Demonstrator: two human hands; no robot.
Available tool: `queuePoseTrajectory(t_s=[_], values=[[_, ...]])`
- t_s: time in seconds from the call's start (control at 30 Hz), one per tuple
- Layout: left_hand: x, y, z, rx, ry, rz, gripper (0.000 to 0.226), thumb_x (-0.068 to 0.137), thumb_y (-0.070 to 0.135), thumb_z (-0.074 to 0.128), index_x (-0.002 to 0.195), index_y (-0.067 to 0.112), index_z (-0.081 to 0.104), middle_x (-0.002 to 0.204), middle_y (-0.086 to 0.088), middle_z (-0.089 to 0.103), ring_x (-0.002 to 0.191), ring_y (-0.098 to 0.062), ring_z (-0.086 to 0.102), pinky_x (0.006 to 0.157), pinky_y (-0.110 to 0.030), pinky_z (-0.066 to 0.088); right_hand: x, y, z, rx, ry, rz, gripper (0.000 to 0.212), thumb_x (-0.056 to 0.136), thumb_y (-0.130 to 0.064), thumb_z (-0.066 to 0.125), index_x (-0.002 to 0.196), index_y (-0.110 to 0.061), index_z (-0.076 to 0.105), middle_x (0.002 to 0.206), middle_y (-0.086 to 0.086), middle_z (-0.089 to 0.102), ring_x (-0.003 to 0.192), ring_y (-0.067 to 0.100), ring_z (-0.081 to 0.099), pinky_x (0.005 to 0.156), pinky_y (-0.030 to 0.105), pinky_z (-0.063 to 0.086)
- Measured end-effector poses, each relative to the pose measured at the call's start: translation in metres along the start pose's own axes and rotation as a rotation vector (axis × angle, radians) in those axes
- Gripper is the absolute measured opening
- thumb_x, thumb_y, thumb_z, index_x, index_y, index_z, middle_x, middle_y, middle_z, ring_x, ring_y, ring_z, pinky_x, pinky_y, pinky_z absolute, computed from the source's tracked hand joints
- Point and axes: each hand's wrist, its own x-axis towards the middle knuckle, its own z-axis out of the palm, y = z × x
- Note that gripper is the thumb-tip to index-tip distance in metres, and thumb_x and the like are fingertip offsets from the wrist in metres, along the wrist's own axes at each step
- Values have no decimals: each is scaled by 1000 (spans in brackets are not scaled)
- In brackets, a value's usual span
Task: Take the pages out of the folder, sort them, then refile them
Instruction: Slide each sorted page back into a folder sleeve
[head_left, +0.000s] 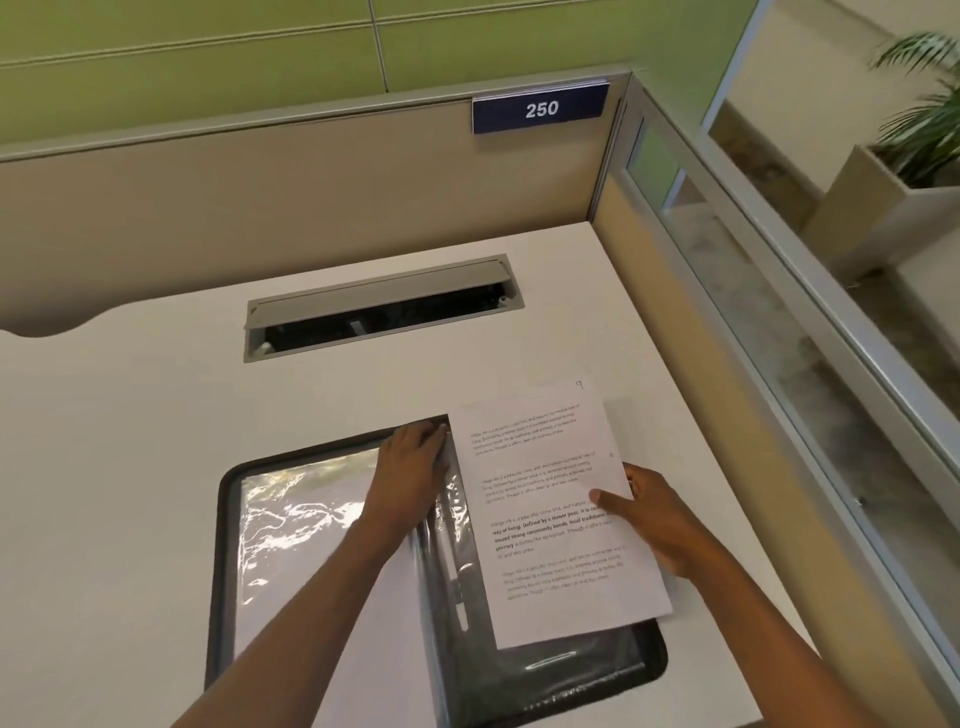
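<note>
Near the front edge of a white tabletop (130, 441), a little right of its middle, a black folder (561, 675) lies open. Its left half shows a clear plastic sleeve (296, 519) with a white sheet inside, shiny with reflected light. The person's left hand (410, 467) rests palm down on the folder's far edge, close to the spine, with fingers straight and flat, pressing rather than gripping. The right hand (660, 519) holds a single printed page (545, 519) by its right edge: the thumb (610, 500) lies on top of the paper and the other fingers are hidden underneath, so the page is pinched between them. The page covers most of the folder's right half and is tilted slightly, its upper part reaching past the folder onto the tabletop. It carries several blocks of small printed text and a handwritten 9 in its top right corner. Whether the page lies flat on the folder or is raised above it cannot be told.

Towards the back edge of the tabletop sits a grey cable slot (382, 306) with its lid ajar. A beige partition (260, 208) behind the desk bears a dark blue sign (540, 108) reading 250. Beyond the right edge, past a glass panel, stands a potted plant (924, 119).
</note>
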Motion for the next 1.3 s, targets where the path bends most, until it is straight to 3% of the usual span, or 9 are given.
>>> queuePoseTrajectory(t_s=[0.13,0.27,0.43,0.53,0.6,0.73,0.93,1.1,1.3], values=[[12,3,-1,-13,1,-72,41,97,18,68,138,20,66,121,-3,65,118,-28,55,101,-46,36,-1,5,-7,27,-1,14,40,93,-26,75,132,-22,65,121,0,75,106,27,74,95,54,57],[29,2,-11,-78,-92,-97,18,99,22,64,114,27,73,105,4,61,109,-22,53,92,-39,27,-3,7,-10,44,-5,20,40,93,-24,74,132,-21,64,122,2,75,107,28,73,95,55,57],[46,-9,-19,-211,-153,-87,16,87,14,75,87,30,72,86,15,69,89,-11,64,92,-41,44,-3,2,-19,23,38,-5,39,94,-23,73,131,-20,65,119,0,76,103,26,75,91,50,60],[45,-11,-21,-273,-154,-54,17,88,12,76,86,28,74,73,9,74,73,-8,69,77,-27,49,-2,-7,-28,-12,107,-42,35,93,-23,73,127,-21,66,114,-2,77,96,22,76,82,43,63],[45,-10,-19,-288,-126,-39,16,89,12,77,86,27,74,70,6,74,67,-10,70,69,-21,50,0,-14,-35,-14,146,-64,32,93,-21,74,124,-23,67,113,-1,77,96,23,77,83,47,63],[41,-10,-13,-156,-27,0,5,90,23,77,86,26,76,76,8,71,79,-14,64,87,-39,49,8,-36,-46,-6,247,-127,26,93,-15,73,118,-22,70,112,0,78,94,21,77,84,48,62],[26,-10,0,-34,171,128,9,95,28,73,92,27,81,94,9,70,92,-20,56,81,-35,34,26,-93,-40,-35,352,-308,34,95,-14,71,129,-18,66,111,-12,75,93,9,75,69,22,61],[18,-10,5,-47,187,156,29,100,38,51,91,28,77,91,14,74,89,-18,58,83,-34,30,47,-141,-16,-44,351,-478,33,98,-9,67,131,-14,64,112,-14,72,96,2,73,74,17,59],[17,-16,8,-46,210,178,30,101,41,50,91,28,75,85,17,72,94,-17,56,88,-36,32,83,-179,21,-147,260,-599,26,99,-11,66,123,-21,66,115,-8,73,104,8,72,88,28,60]])
